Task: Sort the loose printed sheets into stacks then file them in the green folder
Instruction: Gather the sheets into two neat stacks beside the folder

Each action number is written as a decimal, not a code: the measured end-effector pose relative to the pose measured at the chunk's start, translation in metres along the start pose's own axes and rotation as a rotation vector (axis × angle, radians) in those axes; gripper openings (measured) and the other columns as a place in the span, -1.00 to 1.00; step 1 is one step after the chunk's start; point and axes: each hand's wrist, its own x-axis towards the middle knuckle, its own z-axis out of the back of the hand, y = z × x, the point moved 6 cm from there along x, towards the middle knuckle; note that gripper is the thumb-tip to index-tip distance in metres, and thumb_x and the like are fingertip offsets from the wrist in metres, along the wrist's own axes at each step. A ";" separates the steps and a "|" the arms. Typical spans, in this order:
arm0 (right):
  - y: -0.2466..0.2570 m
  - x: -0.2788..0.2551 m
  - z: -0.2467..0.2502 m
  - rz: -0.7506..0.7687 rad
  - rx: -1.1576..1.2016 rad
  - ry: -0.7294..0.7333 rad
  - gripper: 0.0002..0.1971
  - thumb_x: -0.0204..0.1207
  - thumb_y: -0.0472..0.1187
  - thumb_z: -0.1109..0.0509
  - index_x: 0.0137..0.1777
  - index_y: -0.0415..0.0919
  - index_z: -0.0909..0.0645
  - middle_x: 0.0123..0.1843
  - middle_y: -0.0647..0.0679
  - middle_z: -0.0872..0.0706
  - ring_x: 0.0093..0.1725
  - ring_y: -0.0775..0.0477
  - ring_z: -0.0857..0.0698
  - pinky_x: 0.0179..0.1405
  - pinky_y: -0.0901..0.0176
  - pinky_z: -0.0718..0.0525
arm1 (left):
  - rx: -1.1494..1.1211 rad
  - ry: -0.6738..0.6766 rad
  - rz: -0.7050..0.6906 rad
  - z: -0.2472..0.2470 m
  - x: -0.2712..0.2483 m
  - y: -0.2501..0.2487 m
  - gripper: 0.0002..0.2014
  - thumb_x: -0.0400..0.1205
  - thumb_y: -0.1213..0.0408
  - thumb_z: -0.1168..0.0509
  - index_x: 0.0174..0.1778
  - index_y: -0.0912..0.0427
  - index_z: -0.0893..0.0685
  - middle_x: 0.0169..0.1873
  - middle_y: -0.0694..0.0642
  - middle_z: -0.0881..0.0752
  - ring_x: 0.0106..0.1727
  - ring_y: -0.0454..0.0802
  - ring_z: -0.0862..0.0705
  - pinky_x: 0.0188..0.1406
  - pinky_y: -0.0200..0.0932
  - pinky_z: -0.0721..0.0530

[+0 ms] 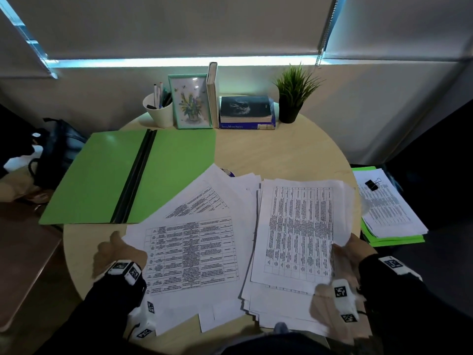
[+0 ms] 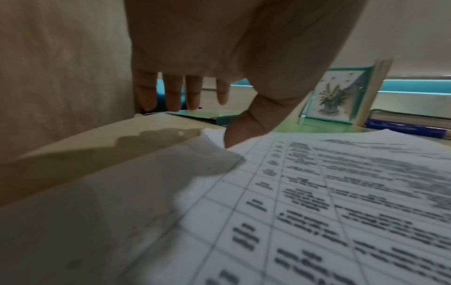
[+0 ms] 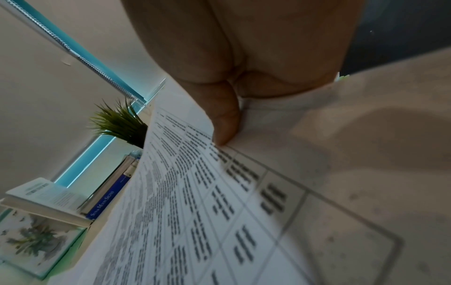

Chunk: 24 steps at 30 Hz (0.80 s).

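The right hand (image 1: 350, 249), at 4 o'clock on the round table (image 1: 276, 149), pinches the right edge of the top sheet (image 1: 299, 231), thumb on the printed face and fingers behind, curling that edge up off the stack (image 1: 281, 311) beneath. The left hand (image 1: 115, 252), at 8 o'clock, hovers with fingers straight and spread, its thumb touching the left edge of the fanned loose sheets (image 1: 194, 252); it grips nothing. The two hands are well apart, the papers between them.

The green folder (image 1: 102, 175) lies open flat at 10 o'clock, its near corner under the fanned sheets. Bare wood shows at 1 o'clock. Along the far edge at 12 stand a pen cup (image 1: 158, 111), a framed picture (image 1: 190, 101), books (image 1: 245, 111) and a potted plant (image 1: 294, 93). Off the rim at 3 o'clock sits a clipped pile (image 1: 389, 208) of papers on green folders. A drawn blind (image 1: 179, 24) hangs behind.
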 end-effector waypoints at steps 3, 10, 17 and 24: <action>-0.004 -0.001 -0.005 -0.007 0.072 0.069 -0.54 0.46 -0.14 -0.40 0.38 -0.10 -0.50 0.20 -0.15 -0.72 0.22 -0.31 -0.66 0.35 -0.15 -0.57 | 0.074 0.035 -0.260 -0.008 0.003 -0.031 -0.44 0.46 0.25 -0.35 0.41 -0.02 -0.44 0.44 0.14 -0.32 0.39 0.24 -0.35 0.38 0.17 -0.44; 0.003 -0.019 -0.010 0.030 0.155 0.066 -0.85 0.55 -0.28 -0.31 0.01 0.01 -0.58 -0.19 -0.03 -0.75 -0.14 -0.16 -0.70 0.05 -0.05 -0.70 | 0.170 0.205 -0.698 -0.029 -0.004 -0.099 -0.38 0.51 -0.01 -0.40 0.49 0.02 -0.43 0.59 -0.01 -0.27 0.57 0.05 -0.27 0.54 0.01 -0.30; -0.005 -0.005 -0.011 0.043 0.102 0.043 -0.63 0.46 -0.25 -0.40 0.27 -0.03 -0.57 -0.02 -0.04 -0.78 0.07 -0.20 -0.72 0.27 -0.18 -0.64 | 0.497 0.218 -0.694 -0.033 0.007 -0.111 -0.36 0.24 -0.27 -0.50 0.10 -0.06 -0.45 0.16 0.00 -0.48 0.25 0.04 -0.47 0.24 -0.03 -0.49; 0.005 -0.015 -0.007 0.031 0.053 -0.012 -0.77 0.54 -0.31 -0.34 0.14 -0.04 -0.51 -0.15 -0.07 -0.70 -0.13 -0.11 -0.65 -0.04 0.19 -0.59 | 0.413 0.410 -0.651 -0.041 0.020 -0.107 -0.69 0.49 -0.09 -0.40 -0.07 -0.02 -0.47 -0.09 0.03 -0.70 0.09 0.12 -0.66 0.29 0.00 -0.43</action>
